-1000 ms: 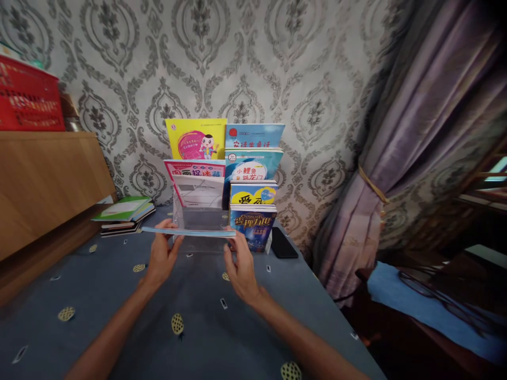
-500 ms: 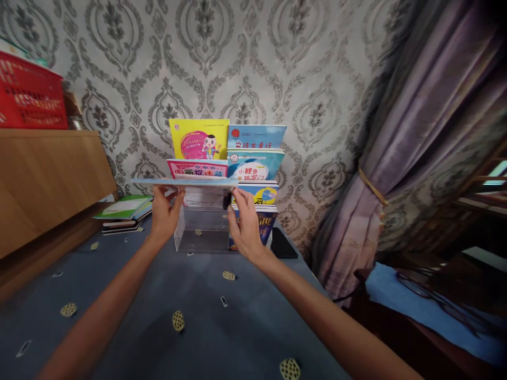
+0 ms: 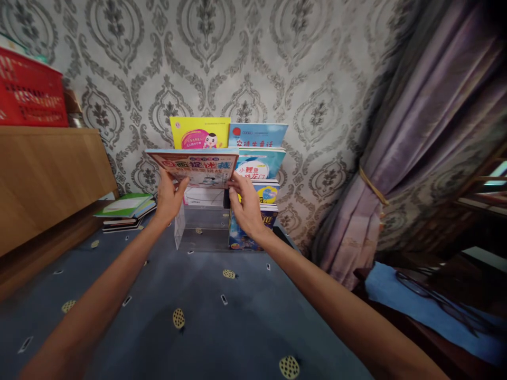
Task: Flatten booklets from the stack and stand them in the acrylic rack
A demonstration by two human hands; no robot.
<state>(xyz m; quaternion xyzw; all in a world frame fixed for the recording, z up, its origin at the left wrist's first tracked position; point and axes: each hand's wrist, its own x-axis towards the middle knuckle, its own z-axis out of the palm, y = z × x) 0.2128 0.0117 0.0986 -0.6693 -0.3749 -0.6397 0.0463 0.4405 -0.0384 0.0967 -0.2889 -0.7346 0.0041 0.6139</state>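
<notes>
Between my two hands is a picture book (image 3: 198,168) with large Chinese characters on its cover, its top edge leaning toward me. My left hand (image 3: 170,199) grips its lower left part, thumb in front. At its lower right corner, my right hand (image 3: 246,206) has its fingers closed on the edge. Behind and below stands a clear tiered rack (image 3: 206,241). A yellow book (image 3: 200,126) stands at the rack's back left. Its right column bears a light blue book (image 3: 259,133), a teal book (image 3: 275,159) and a dark blue book (image 3: 246,240), among others.
Several books (image 3: 129,205) lie stacked at the left, by a wooden cabinet (image 3: 51,174) with a red basket (image 3: 34,92) on top. The blue patterned cloth (image 3: 206,327) covers the table. A curtain (image 3: 396,142) and glasses (image 3: 431,295) on blue cloth are at right.
The book in my hands has tipped from nearly edge-on, so its front cover now shows. It has also shifted slightly, its left end moving right.
</notes>
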